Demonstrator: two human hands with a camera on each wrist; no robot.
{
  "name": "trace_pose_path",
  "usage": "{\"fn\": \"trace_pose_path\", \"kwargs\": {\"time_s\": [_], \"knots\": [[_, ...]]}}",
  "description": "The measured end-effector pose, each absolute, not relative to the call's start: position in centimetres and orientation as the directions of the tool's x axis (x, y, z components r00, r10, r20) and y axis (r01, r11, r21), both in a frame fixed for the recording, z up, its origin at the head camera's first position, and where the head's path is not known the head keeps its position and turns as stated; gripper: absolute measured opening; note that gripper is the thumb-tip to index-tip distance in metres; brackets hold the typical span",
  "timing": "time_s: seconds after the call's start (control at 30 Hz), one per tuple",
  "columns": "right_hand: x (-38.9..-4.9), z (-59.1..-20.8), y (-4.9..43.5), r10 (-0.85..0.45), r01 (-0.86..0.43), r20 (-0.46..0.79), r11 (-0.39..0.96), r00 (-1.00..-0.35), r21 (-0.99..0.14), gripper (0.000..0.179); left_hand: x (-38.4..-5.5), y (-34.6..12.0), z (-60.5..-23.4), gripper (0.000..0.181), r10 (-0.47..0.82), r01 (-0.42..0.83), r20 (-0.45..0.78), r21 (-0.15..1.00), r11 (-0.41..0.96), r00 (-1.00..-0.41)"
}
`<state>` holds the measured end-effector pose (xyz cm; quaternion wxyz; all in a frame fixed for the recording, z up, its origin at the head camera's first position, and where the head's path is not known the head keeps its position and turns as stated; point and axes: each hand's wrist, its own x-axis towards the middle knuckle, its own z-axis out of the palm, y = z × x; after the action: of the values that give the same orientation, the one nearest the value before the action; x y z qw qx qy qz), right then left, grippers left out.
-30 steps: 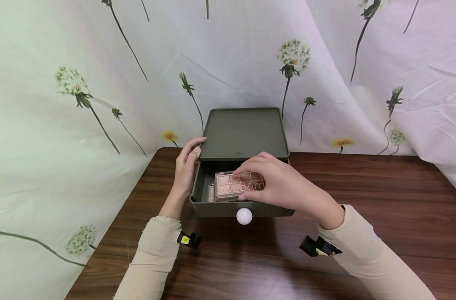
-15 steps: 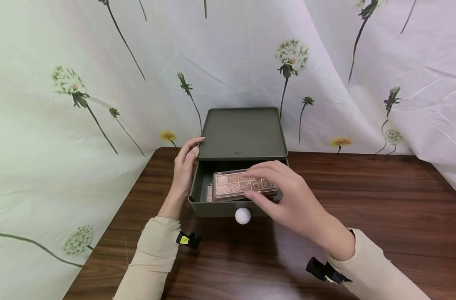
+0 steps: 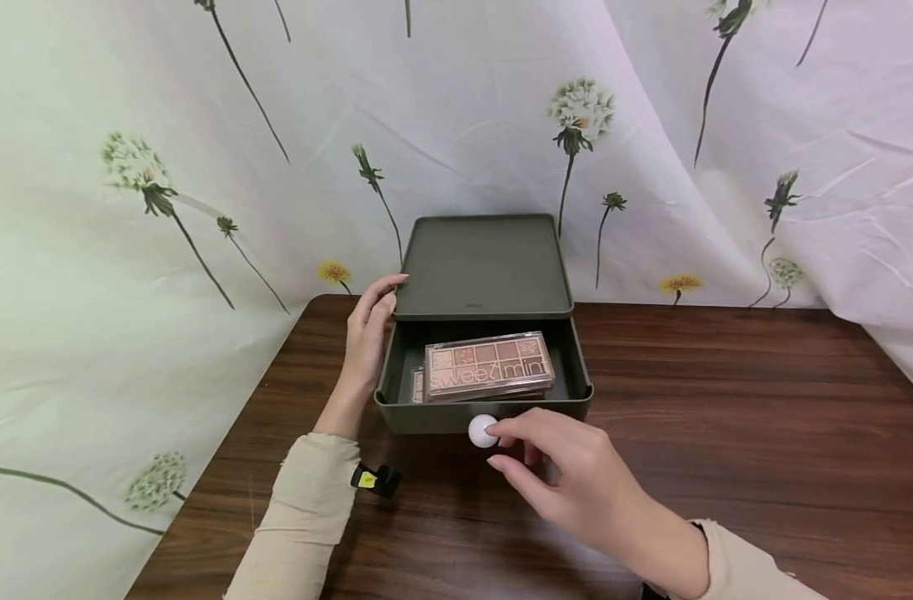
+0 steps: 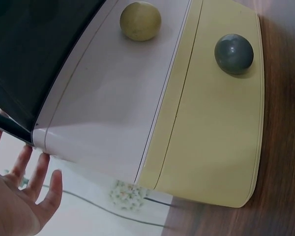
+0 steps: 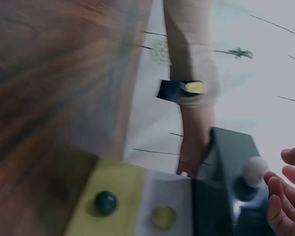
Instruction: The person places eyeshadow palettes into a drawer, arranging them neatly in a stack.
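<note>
A dark green drawer (image 3: 426,418) stands pulled out at the top of a small desktop cabinet (image 3: 486,265). Inside it lies an eyeshadow palette (image 3: 490,367) with a clear printed lid, resting on another palette that is mostly hidden. Fingers of my left hand (image 3: 366,333) rest along the cabinet's left side, near the top edge. My right hand (image 3: 576,471) is in front of the drawer, its index fingertip right at the white round knob (image 3: 482,431). The thumb stays apart from the knob, below it. In the right wrist view the white knob (image 5: 255,171) appears beside those fingertips.
Below the pulled-out drawer are a white drawer (image 4: 108,93) with a yellow knob (image 4: 140,21) and a yellow drawer (image 4: 211,123) with a dark green knob (image 4: 234,54). The cabinet stands on a dark wooden table (image 3: 726,417), with a dandelion-print cloth (image 3: 464,108) behind.
My right hand has let go of the eyeshadow palette, leaving it in the drawer, and moved down and toward me to the white knob. The left hand has stayed at the cabinet's side.
</note>
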<state>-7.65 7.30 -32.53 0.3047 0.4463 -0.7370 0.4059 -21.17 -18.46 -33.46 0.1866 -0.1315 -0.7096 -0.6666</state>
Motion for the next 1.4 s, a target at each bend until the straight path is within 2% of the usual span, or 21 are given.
{"fn": "trace_pose_path", "kwargs": {"time_s": [0.3,0.67,1.13,1.4], "knots": [[-8.1,-34.9,6.5,-0.410,-0.873,0.781,0.343,-0.471,-0.347,0.029,-21.3,-18.6,-33.4,0.040,-0.054,0.434,0.439,0.897,0.084,-0.897],[-8.7,-35.3,6.1,-0.403,-0.884,0.814,0.388,-0.418,-0.262,0.027,-21.2,-18.6,-33.2,0.038,-0.056,0.439,0.443,0.895,0.076,-0.895],[-10.1,-35.4,6.0,-0.373,-0.863,0.807,0.402,-0.459,-0.305,0.026,-21.4,-18.6,-33.3,0.039,-0.057,0.430,0.433,0.901,0.064,-0.900],[-11.8,-35.3,5.5,-0.352,-0.842,0.803,0.440,-0.481,-0.311,0.046,-21.1,-18.7,-33.3,0.040,-0.051,0.422,0.426,0.903,0.078,-0.903]]}}
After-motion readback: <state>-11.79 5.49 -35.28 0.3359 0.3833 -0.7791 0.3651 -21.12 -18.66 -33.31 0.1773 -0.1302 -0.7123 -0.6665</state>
